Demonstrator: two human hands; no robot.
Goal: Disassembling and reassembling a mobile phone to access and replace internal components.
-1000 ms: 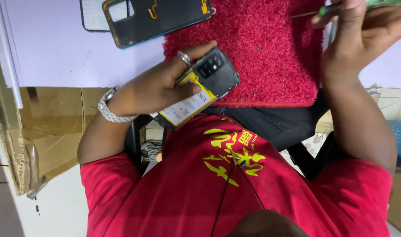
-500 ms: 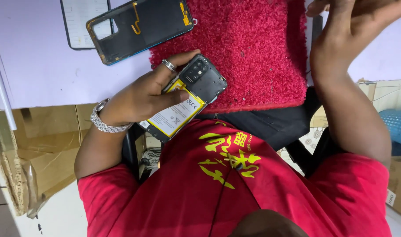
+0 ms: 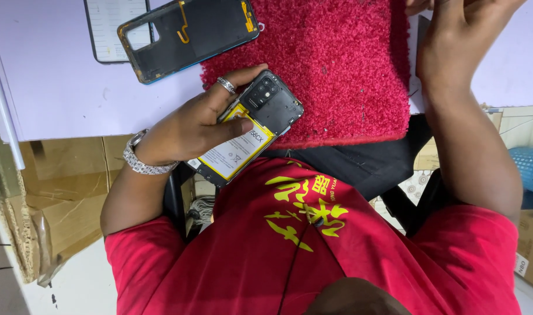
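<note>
Now the left hand has its grip wrapped around an opened smartphone, yellow battery showing, at the red mat's near edge; the right hand's grip cannot be told.

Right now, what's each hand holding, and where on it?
Left hand grips the opened phone around its middle, thumb on the yellow battery. Right hand runs out of frame; cannot tell.

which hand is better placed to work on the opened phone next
Probably right: the left hand grips the opened phone, thumb on its yellow battery; the right hand is off it, by the red mat.
</note>
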